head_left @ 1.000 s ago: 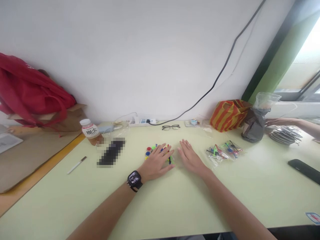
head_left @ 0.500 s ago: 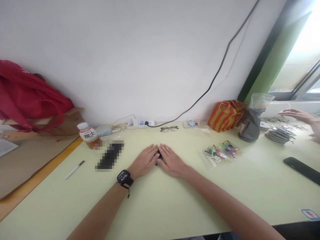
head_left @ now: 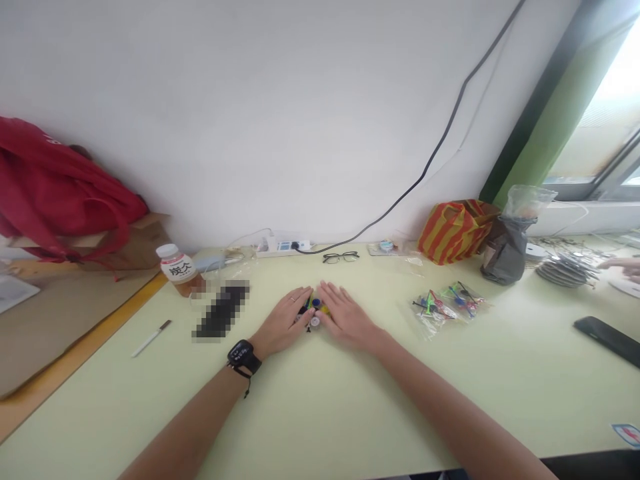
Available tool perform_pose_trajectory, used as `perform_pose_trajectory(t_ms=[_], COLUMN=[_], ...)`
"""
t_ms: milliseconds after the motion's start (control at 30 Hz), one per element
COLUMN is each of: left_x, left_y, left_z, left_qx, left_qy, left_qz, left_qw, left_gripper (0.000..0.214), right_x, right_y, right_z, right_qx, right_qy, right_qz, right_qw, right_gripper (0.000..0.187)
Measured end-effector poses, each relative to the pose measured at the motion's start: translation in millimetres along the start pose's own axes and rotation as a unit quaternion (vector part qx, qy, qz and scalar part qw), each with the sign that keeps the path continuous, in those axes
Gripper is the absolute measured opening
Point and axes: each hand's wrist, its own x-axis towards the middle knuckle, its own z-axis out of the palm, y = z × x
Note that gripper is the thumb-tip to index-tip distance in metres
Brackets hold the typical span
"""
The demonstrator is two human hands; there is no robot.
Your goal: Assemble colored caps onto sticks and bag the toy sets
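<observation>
My left hand point(head_left: 283, 323) lies flat on the pale green table point(head_left: 320, 400), fingers stretched out, a black watch on its wrist. My right hand point(head_left: 345, 319) lies flat beside it, fingers also extended. Between and partly under the two hands sits a small heap of coloured plastic pieces point(head_left: 313, 312), blue, yellow and green. Both hands touch the heap at its sides; most of it is hidden by the fingers.
Clear bags of coloured pieces point(head_left: 447, 301) lie to the right. A drink bottle point(head_left: 176, 267), a pen point(head_left: 151, 338), glasses point(head_left: 341, 256), a power strip point(head_left: 283, 246), a striped bag point(head_left: 454, 229) and a black phone point(head_left: 607, 340) are around. Another person's hand point(head_left: 623, 265) is at far right.
My hands came together around the coloured pieces, then parted slightly so a few pieces show between them. The other person's hand at the right drew back.
</observation>
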Motion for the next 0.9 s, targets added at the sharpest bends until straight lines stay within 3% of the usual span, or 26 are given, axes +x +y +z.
perform_pose_trajectory(t_ms=[200, 367, 500, 667, 833, 900], left_x=[-7.1, -7.2, -3.8, -1.8, -8.6, -11.2], left_y=[-29.8, -37.1, -34.1, -35.0, -35.2, -34.0], left_z=[-17.5, -16.8, -11.3, -8.6, -7.7, -5.5], left_qx=[-0.026, -0.014, 0.0, 0.005, 0.017, 0.031], left_qy=[-0.044, -0.056, -0.041, -0.021, -0.042, -0.044], left_qz=[-0.074, -0.04, -0.032, -0.043, -0.047, -0.054], left_qw=[0.996, 0.998, 0.999, 0.999, 0.998, 0.997], left_gripper=[0.073, 0.083, 0.076, 0.062, 0.076, 0.084], right_x=[-39.8, -101.7, -130.2, -124.5, -119.6, -124.0], right_y=[71.8, 124.6, 138.4, 128.7, 128.7, 133.7], right_z=[-64.4, -106.6, -99.5, -73.9, -69.4, -71.0], right_qx=[-0.026, -0.072, -0.102, -0.071, -0.08, -0.098], right_qy=[0.102, 0.14, 0.097, 0.097, 0.164, 0.16], right_qz=[0.153, 0.241, 0.264, 0.221, 0.251, 0.285], right_qw=[0.983, 0.958, 0.954, 0.968, 0.951, 0.94], right_gripper=[0.046, 0.04, 0.038, 0.037, 0.039, 0.039])
